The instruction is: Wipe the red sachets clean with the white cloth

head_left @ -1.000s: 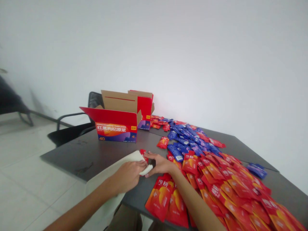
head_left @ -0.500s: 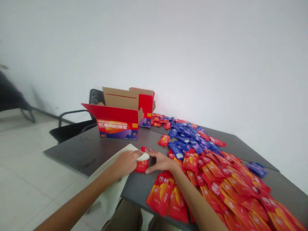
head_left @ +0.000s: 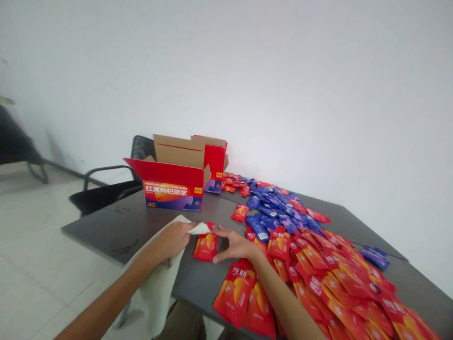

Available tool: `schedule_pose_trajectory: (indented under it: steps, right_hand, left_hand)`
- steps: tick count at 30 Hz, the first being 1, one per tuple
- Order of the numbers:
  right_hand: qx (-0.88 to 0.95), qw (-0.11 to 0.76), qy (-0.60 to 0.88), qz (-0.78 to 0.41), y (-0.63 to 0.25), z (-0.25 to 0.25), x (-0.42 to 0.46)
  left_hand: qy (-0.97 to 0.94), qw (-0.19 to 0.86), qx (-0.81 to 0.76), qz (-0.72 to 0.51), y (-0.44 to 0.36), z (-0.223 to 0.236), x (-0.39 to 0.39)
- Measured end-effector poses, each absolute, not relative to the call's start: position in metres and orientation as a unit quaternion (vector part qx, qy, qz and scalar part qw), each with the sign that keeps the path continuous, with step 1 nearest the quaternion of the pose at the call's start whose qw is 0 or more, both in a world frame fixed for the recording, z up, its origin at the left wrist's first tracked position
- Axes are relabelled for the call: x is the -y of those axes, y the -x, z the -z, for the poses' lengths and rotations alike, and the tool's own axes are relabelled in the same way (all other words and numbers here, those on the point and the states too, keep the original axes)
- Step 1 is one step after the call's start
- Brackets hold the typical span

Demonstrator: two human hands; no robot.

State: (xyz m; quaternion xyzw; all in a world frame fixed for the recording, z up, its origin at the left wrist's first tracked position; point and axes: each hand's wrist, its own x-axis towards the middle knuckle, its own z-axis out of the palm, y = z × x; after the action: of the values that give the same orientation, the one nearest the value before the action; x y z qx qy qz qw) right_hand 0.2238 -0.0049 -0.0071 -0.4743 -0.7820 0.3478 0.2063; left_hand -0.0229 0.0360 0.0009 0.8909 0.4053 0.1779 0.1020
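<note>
My left hand [head_left: 173,241] grips a fold of cream cloth [head_left: 155,283], which hangs down past the table edge. A corner of the cloth lies against the top of a red-and-orange sachet [head_left: 205,247] on the dark table. My right hand [head_left: 235,248] rests on the table with thumb and fingers spread, their tips touching that sachet's right edge. Just right of this hand, a large spread of red sachets [head_left: 318,274] begins.
Blue sachets [head_left: 272,217] lie heaped beyond the red ones on the dark grey table [head_left: 106,231]. Farther back stands an open red cardboard carton [head_left: 173,196] with Chinese print. A black chair [head_left: 106,196] stands behind the table's left side, above a tiled floor.
The cloth no longer wraps the red sachet; it has slid left off it, leaving the sachet's face showing. My right hand has opened slightly against the sachet's edge.
</note>
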Motion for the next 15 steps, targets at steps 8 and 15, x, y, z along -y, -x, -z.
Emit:
schedule_pose_trajectory:
  steps: [8,15]
  right_hand:
    - [0.735,0.236,0.533,-0.347,-0.216,0.005,0.012]
    - [0.748,0.208,0.603,-0.181,-0.152,-0.010,0.027]
  left_hand:
    - [-0.789,0.192,-0.493,-0.313,0.051,0.015,-0.020]
    - [-0.761,0.232,-0.495,-0.348,0.053,0.012,-0.019]
